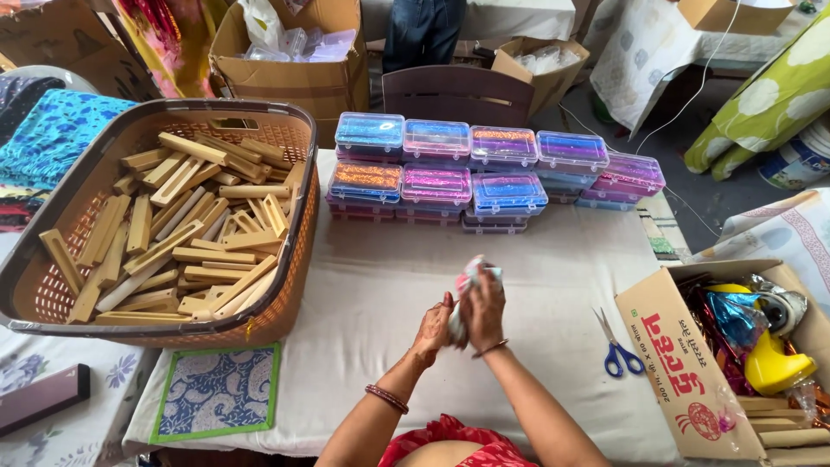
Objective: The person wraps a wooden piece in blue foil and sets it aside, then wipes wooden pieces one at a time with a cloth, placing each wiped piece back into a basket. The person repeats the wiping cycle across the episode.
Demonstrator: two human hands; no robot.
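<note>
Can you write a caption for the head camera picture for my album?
Two hands, left hand and right hand, hold a small white bundle above a cloth-covered table beside a basket of wooden sticks.

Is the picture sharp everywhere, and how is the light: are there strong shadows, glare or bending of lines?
Head view: light is soft and even, shadows faint; the basket of wooden sticks and the stacked plastic boxes are sharp, their lids showing slight glare; the left hand and right hand, around a small white bundle, are a little motion-blurred; the table edges spread outward, wide-angle distortion.
</note>
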